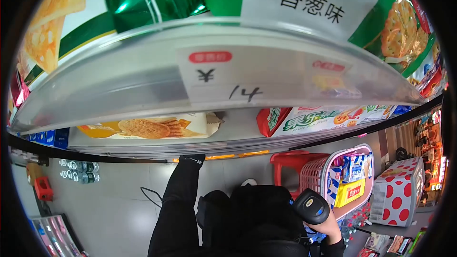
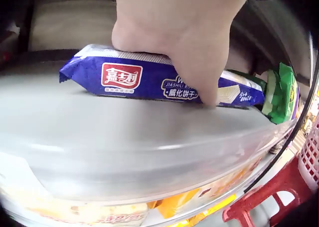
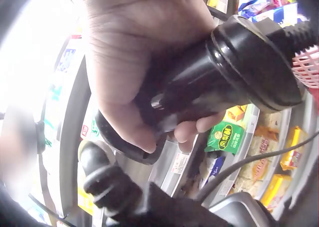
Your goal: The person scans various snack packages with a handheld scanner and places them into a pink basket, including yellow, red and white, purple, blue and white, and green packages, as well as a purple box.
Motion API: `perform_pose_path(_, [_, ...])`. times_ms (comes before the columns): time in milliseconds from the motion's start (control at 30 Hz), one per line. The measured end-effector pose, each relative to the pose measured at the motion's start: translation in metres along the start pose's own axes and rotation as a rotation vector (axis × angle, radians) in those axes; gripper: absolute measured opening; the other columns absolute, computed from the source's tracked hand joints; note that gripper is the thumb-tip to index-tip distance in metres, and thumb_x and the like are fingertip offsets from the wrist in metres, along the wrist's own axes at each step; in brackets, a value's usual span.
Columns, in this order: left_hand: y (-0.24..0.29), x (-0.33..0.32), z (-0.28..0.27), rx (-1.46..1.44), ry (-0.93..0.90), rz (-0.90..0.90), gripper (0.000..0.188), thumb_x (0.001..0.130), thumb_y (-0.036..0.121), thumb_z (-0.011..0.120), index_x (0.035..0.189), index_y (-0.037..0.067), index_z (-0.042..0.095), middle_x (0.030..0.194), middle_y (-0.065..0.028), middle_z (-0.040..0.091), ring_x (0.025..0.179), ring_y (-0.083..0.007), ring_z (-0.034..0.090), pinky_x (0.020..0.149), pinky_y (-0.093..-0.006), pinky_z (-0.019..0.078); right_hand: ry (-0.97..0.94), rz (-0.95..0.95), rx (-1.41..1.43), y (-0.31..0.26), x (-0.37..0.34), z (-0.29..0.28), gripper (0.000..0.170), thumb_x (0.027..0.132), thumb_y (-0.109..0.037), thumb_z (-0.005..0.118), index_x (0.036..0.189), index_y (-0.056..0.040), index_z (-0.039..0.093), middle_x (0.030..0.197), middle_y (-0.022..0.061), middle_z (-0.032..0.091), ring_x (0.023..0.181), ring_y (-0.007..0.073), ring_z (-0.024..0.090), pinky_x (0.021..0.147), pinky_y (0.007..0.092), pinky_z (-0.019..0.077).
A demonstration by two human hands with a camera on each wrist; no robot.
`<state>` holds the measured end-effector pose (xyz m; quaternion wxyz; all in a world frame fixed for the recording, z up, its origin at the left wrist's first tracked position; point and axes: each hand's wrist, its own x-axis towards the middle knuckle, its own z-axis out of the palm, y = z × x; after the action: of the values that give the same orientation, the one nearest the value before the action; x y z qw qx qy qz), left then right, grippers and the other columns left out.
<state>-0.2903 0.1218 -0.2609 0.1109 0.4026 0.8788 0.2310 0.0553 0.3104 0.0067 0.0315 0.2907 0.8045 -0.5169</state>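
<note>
Grip on the wafer pack, near to far. My left hand (image 2: pixel 179 25) grasps the blue wafer pack (image 2: pixel 122 77) from above: the thumb lies across its printed face, while the other fingers are hidden behind it. Such a hold suits a long, light packet, I judge, as it takes the pack across its narrow side. The pack lies lengthwise under my palm, at the grey shelf (image 2: pixel 99 115); whether it bears on the surface or is slightly raised, I cannot tell. In front of this grip runs the clear shelf lip (image 1: pixel 285 74), probably there to keep goods from sliding off and to carry the price tag (image 1: pixel 209 69). Just past the pack's right end stands a green packet (image 2: pixel 283 95).

My right hand (image 3: pixel 139 57), well apart from the left, is clenched about the handle of a black scanner (image 3: pixel 194 82), thumb on one side and fingertips on the other, a wrap that presumably steadies its weight.

Just beyond the scanner is a pink basket (image 1: pixel 312 176) of packets, likely kept on this side for easy reach. Next to it stands a red stool (image 1: pixel 285 162); farther out, a spotted box (image 1: pixel 397 197).
</note>
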Motion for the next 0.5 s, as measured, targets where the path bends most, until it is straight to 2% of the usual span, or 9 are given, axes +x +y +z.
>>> perform_pose_path(133, [0.001,-0.006,-0.019,0.077,0.006,0.036,0.028,0.067,0.03,0.06,0.069,0.001,0.058,0.071,-0.0182,0.056,0.071,-0.0312,0.054,0.063,-0.0425,0.04,0.001,0.042,-0.005,-0.01,-0.006,0.004,0.049,0.058,-0.009,0.072,0.102,-0.0007,0.052,0.092,0.01,0.06,0.084,0.0178,0.058,0.076,0.0289,0.0448])
perform_pose_path(200, [0.0,-0.011,-0.03,0.118,0.008,0.053,0.029,0.067,0.03,0.06,0.069,0.001,0.058,0.071,-0.018,0.056,0.071,-0.0312,0.054,0.063,-0.0426,0.0399,0.032,-0.024,-0.027,-0.014,-0.009,0.007,0.048,0.058,-0.009,0.072,0.101,-0.0003,0.053,0.093,0.01,0.06,0.084,0.0178,0.058,0.076,0.0289,0.0448])
perform_pose_path(267, [0.009,-0.018,-0.049,0.146,0.004,0.062,0.029,0.067,0.031,0.061,0.069,0.001,0.058,0.071,-0.0179,0.056,0.071,-0.0312,0.054,0.063,-0.0426,0.0399,0.01,-0.005,-0.001,-0.014,-0.013,0.009,0.049,0.058,-0.008,0.071,0.102,-0.0003,0.052,0.092,0.0099,0.06,0.084,0.0175,0.058,0.076,0.0291,0.0447])
perform_pose_path(333, [0.03,-0.021,-0.066,0.211,0.101,0.257,0.038,0.068,0.04,0.06,0.074,0.003,0.058,0.081,-0.0152,0.055,0.082,-0.0315,0.052,0.068,-0.0429,0.0383,0.021,-0.001,0.036,-0.02,-0.013,0.012,0.048,0.057,-0.007,0.071,0.102,-0.0001,0.053,0.092,0.0099,0.06,0.084,0.0168,0.057,0.076,0.0292,0.0445])
perform_pose_path(367, [0.025,-0.024,-0.061,0.259,0.025,0.247,0.04,0.067,0.043,0.059,0.083,0.006,0.059,0.09,-0.0127,0.053,0.093,-0.033,0.047,0.078,-0.0446,0.0355,0.022,0.013,0.016,-0.026,-0.014,0.014,0.047,0.057,-0.006,0.07,0.1,0.0003,0.053,0.091,0.0098,0.06,0.084,0.0161,0.057,0.077,0.0289,0.0443])
perform_pose_path(400, [0.019,-0.029,-0.057,0.26,0.02,0.247,0.04,0.067,0.043,0.059,0.083,0.006,0.059,0.09,-0.0127,0.053,0.093,-0.033,0.047,0.078,-0.0446,0.0355,0.02,0.017,0.02,-0.029,-0.015,0.016,0.047,0.057,-0.006,0.07,0.1,0.0003,0.053,0.091,0.0098,0.06,0.084,0.0161,0.057,0.077,0.0289,0.0443])
perform_pose_path(467, [0.013,-0.035,-0.057,0.197,0.101,0.39,0.039,0.067,0.037,0.062,0.093,0.008,0.058,0.097,-0.0132,0.053,0.099,-0.0336,0.045,0.085,-0.0446,0.0329,-0.016,0.005,0.036,-0.034,-0.018,0.019,0.047,0.056,-0.005,0.07,0.099,0.0004,0.054,0.09,0.0101,0.06,0.083,0.0164,0.057,0.076,0.0287,0.0445])
perform_pose_path(500, [0.014,-0.038,-0.06,0.196,0.097,0.386,0.039,0.067,0.037,0.062,0.093,0.008,0.058,0.097,-0.0132,0.053,0.099,-0.0336,0.045,0.085,-0.0446,0.0329,-0.003,-0.003,0.022,-0.03,-0.02,0.021,0.046,0.055,-0.005,0.07,0.098,0.0004,0.054,0.088,0.0103,0.061,0.081,0.0169,0.058,0.075,0.0284,0.0447])
